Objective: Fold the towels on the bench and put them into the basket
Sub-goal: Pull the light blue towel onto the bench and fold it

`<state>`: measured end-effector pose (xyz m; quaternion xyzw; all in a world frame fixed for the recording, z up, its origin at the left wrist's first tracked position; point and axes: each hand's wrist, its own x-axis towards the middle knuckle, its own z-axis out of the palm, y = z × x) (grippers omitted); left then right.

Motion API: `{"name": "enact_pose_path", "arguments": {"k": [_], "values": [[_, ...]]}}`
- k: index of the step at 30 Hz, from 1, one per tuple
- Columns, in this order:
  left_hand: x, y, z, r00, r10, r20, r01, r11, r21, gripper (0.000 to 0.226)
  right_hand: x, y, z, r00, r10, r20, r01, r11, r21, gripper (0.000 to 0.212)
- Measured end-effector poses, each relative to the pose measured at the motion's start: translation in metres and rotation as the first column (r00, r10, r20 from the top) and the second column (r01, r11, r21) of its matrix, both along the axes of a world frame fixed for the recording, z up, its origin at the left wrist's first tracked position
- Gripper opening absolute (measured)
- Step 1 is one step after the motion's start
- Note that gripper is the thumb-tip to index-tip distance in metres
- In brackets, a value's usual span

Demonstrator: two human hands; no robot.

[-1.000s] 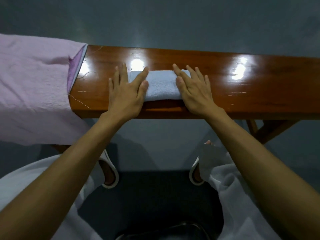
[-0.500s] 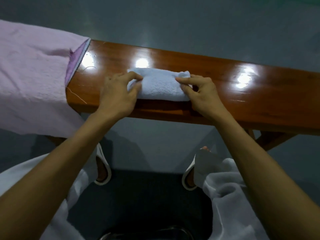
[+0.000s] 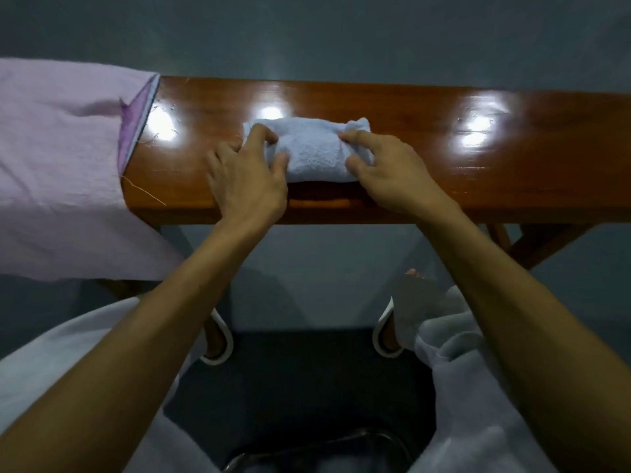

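Observation:
A small pale blue towel [image 3: 312,150], folded into a thick rectangle, lies near the front edge of the glossy wooden bench [image 3: 444,172]. My left hand [image 3: 247,177] grips the towel's left end, fingers curled over the top and thumb at the near side. My right hand [image 3: 392,172] grips the right end the same way. A large pink towel [image 3: 61,158] is draped over the bench's left end and hangs down its front. No basket is clearly in view.
White cloth [image 3: 478,387] lies over my lap at the bottom of the view. A curved metal rim [image 3: 307,445] shows at the bottom centre. The bench's legs [image 3: 532,244] stand at the right. Grey floor lies beyond and under the bench.
My hands went from lying flat on the towel's two ends to curling round them. The towel's ends now bunch up slightly under my fingers.

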<state>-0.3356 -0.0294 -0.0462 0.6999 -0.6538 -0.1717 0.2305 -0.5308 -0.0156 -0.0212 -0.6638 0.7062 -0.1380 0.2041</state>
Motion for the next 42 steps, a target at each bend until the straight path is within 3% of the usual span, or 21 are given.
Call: {"name": "enact_pose_path", "arguments": {"k": [3, 10, 15, 21, 30, 38, 42], "values": [[-0.002, -0.001, 0.001, 0.999, -0.029, 0.019, 0.030, 0.999, -0.022, 0.028, -0.003, 0.003, 0.005, 0.995, 0.041, 0.094, -0.043, 0.999, 0.024, 0.041], [0.005, -0.002, 0.009, 0.978, -0.122, -0.172, 0.120, 0.993, -0.019, 0.015, -0.014, 0.010, 0.007, 0.973, 0.025, 0.228, -0.022, 1.000, -0.014, 0.031], [0.008, -0.003, 0.010, 0.954, -0.174, -0.246, 0.176, 0.984, -0.013, 0.018, -0.029, 0.013, 0.004, 0.943, 0.061, 0.328, -0.060, 0.998, -0.013, 0.033], [0.004, 0.004, -0.004, 0.921, -0.231, -0.313, 0.220, 0.973, -0.071, 0.024, -0.043, 0.023, 0.005, 0.942, 0.067, 0.329, -0.023, 0.990, -0.136, 0.035], [-0.009, 0.013, 0.013, 0.914, -0.177, -0.364, 0.158, 0.984, -0.082, 0.026, -0.053, 0.026, 0.016, 0.940, 0.077, 0.333, -0.023, 0.986, -0.164, 0.034], [-0.050, 0.036, 0.023, 0.887, -0.230, -0.400, 0.198, 0.973, -0.120, 0.028, -0.094, 0.057, 0.030, 0.953, 0.100, 0.285, -0.024, 0.966, -0.259, 0.038], [-0.080, 0.053, 0.029, 0.886, -0.266, -0.379, 0.231, 0.963, -0.137, 0.028, -0.125, 0.078, 0.027, 0.960, 0.025, 0.279, 0.053, 0.961, -0.270, 0.045]]}}
